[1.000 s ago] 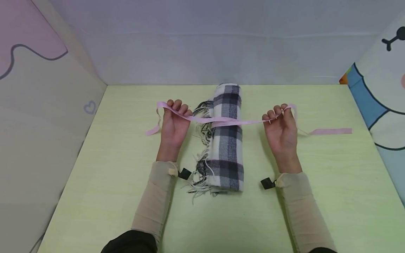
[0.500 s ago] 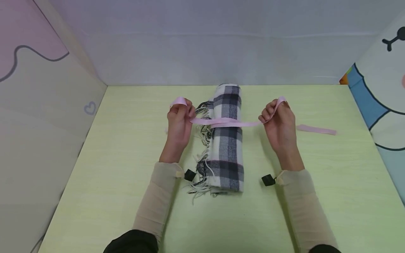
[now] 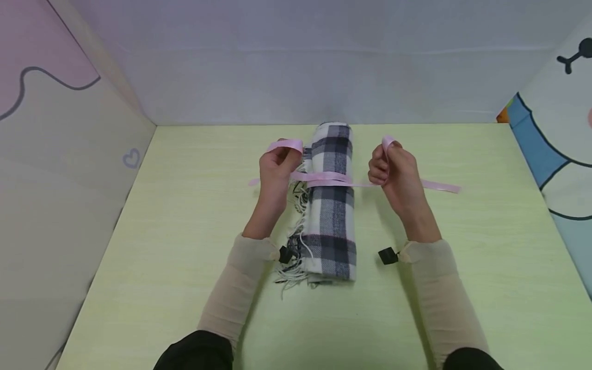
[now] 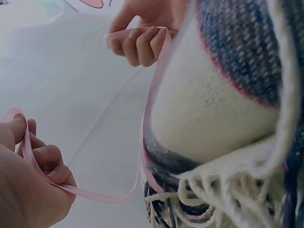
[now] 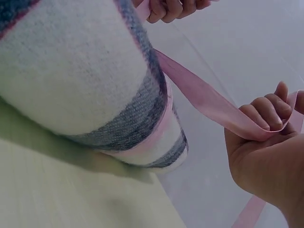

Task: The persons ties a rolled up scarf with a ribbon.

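Note:
A rolled plaid scarf (image 3: 329,221) in white, grey and dark blue lies lengthwise on the table, its fringe along the left side. Around its upper half runs a pink ribbon (image 3: 329,179), crossed on top. To the left of the roll, my left hand (image 3: 276,172) pinches one ribbon end part, which loops over the fingers. My right hand (image 3: 395,172) holds the other part on the right side, the ribbon looped up over thumb and forefinger. In the right wrist view the ribbon (image 5: 204,97) runs from the scarf into the curled fingers of the right hand (image 5: 270,142).
The pale yellow-green table (image 3: 485,288) meets a plain wall (image 3: 296,82) at the back. Printed panels stand on both sides. Loose ribbon tails (image 3: 441,186) stick out beyond each hand. A small black device hangs at each sleeve cuff.
Both hands have moved inward toward the scarf, and their grip has turned so the ribbon loops up over the fingers. The loose tails have drawn inward; the scarf has stayed put.

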Motion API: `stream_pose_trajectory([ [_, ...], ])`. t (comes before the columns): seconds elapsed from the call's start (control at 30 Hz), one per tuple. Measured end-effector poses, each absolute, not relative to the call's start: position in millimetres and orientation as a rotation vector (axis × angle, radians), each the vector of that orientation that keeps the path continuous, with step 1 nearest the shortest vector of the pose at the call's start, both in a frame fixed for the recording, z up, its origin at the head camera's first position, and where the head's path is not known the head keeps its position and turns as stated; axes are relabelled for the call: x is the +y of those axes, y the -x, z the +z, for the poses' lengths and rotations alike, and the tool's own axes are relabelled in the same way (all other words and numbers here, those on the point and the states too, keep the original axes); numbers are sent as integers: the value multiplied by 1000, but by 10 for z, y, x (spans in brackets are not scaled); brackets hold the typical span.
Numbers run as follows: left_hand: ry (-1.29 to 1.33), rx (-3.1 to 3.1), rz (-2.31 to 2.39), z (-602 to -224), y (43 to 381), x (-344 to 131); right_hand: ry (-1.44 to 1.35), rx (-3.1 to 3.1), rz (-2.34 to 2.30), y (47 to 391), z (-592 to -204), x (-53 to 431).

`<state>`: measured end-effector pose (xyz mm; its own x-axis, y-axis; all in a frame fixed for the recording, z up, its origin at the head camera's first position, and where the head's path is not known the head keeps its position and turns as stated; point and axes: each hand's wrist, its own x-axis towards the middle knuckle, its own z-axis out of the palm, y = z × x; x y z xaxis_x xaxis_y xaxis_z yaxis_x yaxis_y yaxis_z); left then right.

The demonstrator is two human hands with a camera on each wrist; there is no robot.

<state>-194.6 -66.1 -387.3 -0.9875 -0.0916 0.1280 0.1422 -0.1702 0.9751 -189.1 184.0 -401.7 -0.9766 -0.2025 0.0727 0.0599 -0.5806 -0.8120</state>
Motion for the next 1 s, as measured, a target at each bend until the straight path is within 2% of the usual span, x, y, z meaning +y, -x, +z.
stream_pose_trajectory([
  [0.6,62,-2163,-2151,-3876,1854,-450,165,1683,-2198,1947,-3823,1545],
  [1.0,71,-2376,-1880,-3906,1835,-399,165,1864,-1977,1911,-3796,1397],
])
